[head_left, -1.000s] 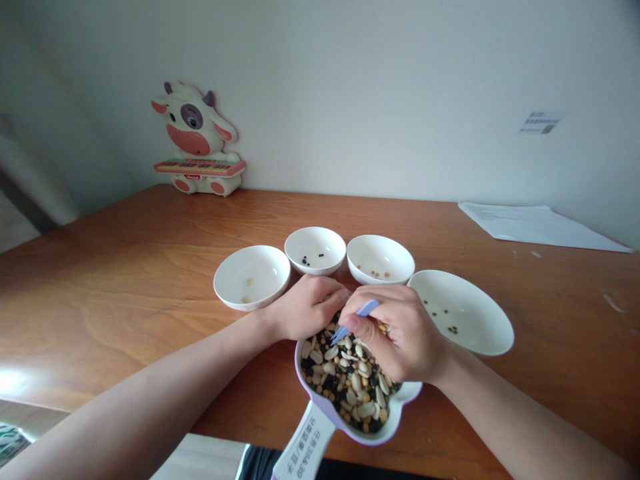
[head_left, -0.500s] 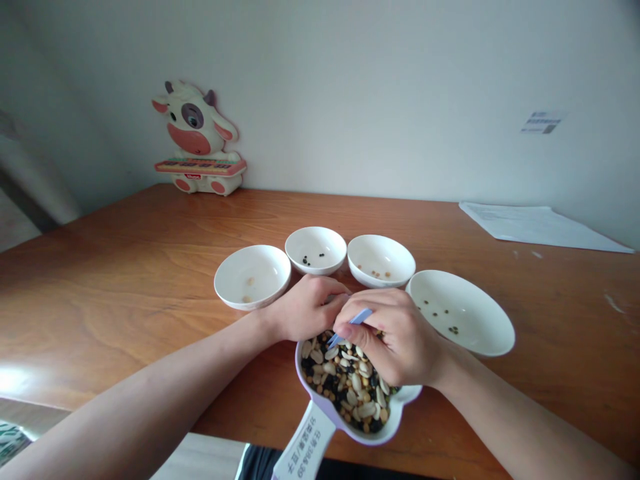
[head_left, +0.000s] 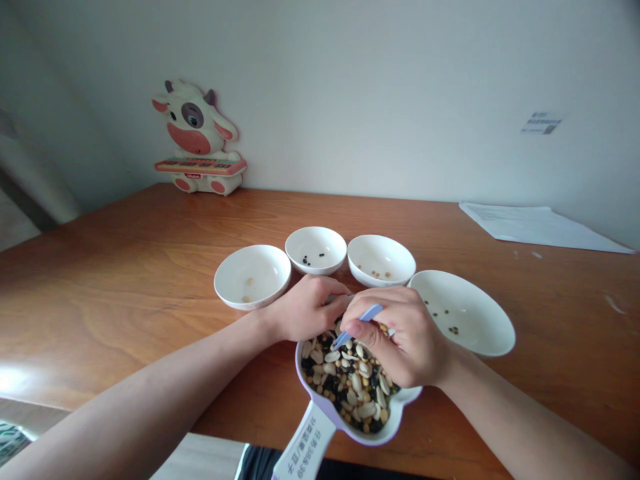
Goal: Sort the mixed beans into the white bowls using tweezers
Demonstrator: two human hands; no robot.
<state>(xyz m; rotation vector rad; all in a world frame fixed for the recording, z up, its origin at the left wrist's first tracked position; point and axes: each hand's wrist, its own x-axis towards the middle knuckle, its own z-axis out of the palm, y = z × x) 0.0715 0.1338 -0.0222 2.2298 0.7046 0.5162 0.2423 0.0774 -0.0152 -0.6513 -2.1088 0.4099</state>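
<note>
Four glossy white bowls (head_left: 271,272) curve tight behind the lobed lilac-and-white plastic pan (head_left: 409,395), its handle overhanging the near edge of the brown wooden table (head_left: 125,280); more room leftward! Left hand (head_left: 310,308) curls at the far rim, fingertips hidden, grip impossible to tell. Right hand (head_left: 400,333) pinches blue plastic tweezers (head_left: 371,313). Handle's end cut off; pale peanuts (head_left: 356,381), dark beans (head_left: 330,383) fill the pan.

a wooden table (head_left: 150,287) bears four white bowls (head_left: 387,255), a cow toy (head_left: 200,143) and paper (head_left: 535,225).
</note>
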